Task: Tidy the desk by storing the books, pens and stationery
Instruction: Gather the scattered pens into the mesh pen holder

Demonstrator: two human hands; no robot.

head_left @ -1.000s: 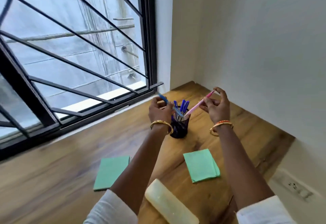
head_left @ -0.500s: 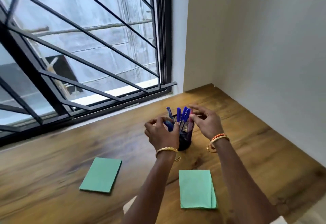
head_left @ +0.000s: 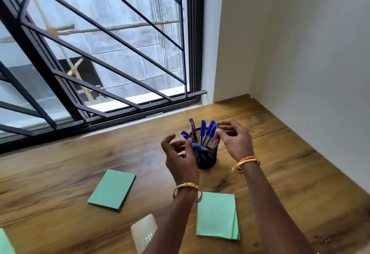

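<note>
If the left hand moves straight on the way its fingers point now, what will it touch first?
Probably the blue pen leaning over the rim of the mesh pen cup. The left hand is just beside it, fingers curled toward the cup, though depth is hard to judge.

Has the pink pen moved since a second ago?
Yes. The pink pen has gone down into the mesh pen holder; earlier the right hand held it above the rim.
</note>
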